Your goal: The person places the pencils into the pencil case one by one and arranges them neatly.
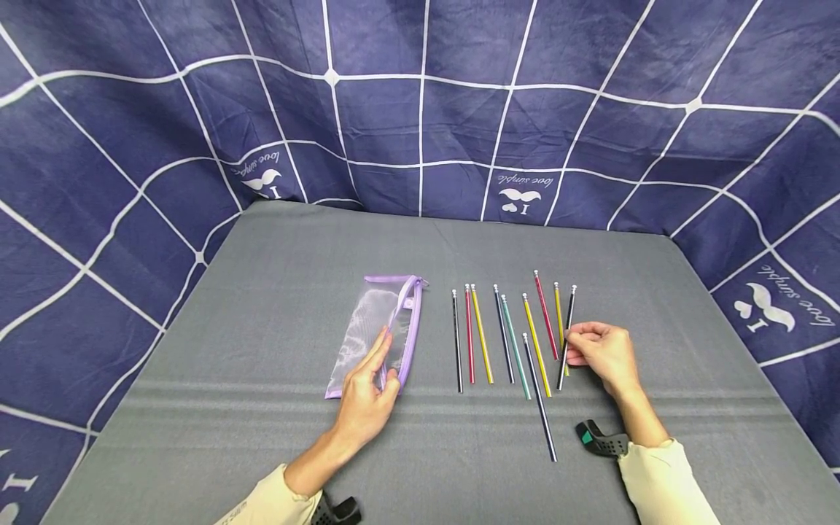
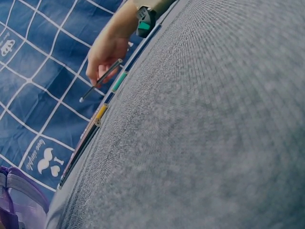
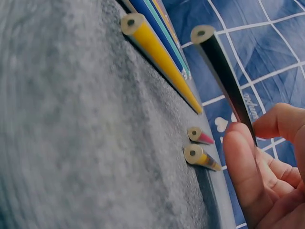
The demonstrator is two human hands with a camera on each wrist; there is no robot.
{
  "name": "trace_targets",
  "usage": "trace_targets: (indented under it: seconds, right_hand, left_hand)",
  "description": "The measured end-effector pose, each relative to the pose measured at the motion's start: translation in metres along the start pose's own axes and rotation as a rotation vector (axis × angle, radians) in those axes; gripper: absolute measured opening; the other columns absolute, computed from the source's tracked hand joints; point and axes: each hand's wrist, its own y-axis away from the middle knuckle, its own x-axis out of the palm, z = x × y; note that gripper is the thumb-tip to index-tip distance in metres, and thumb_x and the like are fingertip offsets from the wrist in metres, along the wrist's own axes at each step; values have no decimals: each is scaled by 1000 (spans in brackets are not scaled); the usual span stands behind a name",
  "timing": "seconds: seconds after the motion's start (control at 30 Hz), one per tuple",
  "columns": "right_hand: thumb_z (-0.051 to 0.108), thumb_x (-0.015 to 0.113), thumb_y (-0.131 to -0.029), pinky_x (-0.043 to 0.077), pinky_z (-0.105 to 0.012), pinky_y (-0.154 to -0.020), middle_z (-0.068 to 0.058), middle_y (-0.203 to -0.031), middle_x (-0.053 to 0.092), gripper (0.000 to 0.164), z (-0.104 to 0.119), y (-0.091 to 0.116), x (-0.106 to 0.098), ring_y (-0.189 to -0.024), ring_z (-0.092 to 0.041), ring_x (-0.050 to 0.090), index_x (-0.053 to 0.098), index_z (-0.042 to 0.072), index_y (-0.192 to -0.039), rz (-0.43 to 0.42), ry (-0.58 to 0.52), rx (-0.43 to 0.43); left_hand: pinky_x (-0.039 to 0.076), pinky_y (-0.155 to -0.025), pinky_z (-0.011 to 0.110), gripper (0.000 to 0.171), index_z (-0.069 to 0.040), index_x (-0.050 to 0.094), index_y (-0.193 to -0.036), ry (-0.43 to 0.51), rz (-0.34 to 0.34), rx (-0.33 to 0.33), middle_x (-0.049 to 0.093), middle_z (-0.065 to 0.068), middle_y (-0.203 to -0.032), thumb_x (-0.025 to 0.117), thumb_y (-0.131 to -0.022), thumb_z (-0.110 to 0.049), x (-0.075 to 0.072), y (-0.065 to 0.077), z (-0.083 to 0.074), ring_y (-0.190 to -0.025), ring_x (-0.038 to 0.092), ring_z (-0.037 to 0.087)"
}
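Pinching a straight black pencil (image 1: 570, 313) between thumb and fingers, the person's right hand (image 1: 605, 357) holds it tilted above the grey counter (image 1: 262, 306), whose covering shows a fine ribbed weave. Beside it, slim pencils (image 1: 516, 346) in red, yellow, teal, dark blue and black lie in a loose row; ends seen up close are flat, pale wood round a dark core. To their left, the left hand (image 1: 369, 401) rests, fingers extended, on a sheer mesh pouch (image 1: 369, 321) with purple trim; whether any fingertip slips inside, I can't quite tell. Behind hangs creased navy fabric (image 1: 377, 117) with white gridlines.
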Motion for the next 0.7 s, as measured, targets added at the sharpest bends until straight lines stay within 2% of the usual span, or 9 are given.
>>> trace_targets:
  seconds: [0.23,0.43,0.7]
  right_hand:
    - [-7,59,-88,58,-28,-50,1,-62,68,5,6,0,7,-51,-10,65,61,-9,-92,47,-103,37]
    - [-8,59,-88,58,-28,-51,-2,-65,69,6,9,0,13,-52,-12,66,62,-9,-93,99,-180,68]
    - [-11,57,-88,58,-29,-52,-6,-68,68,10,9,0,22,-53,-13,67,63,-3,-89,169,-278,79]
  left_hand:
    - [28,-110,16,57,17,52,-132,10,4,-11,48,25,-143,59,-76,14,1,0,0,-128,50,36]
    - [29,-110,16,57,17,52,-131,8,0,9,49,27,-141,60,-75,14,1,0,1,-126,51,37]
    - [29,-109,15,57,16,52,-132,4,0,9,49,26,-141,59,-75,13,1,0,1,-126,51,36]
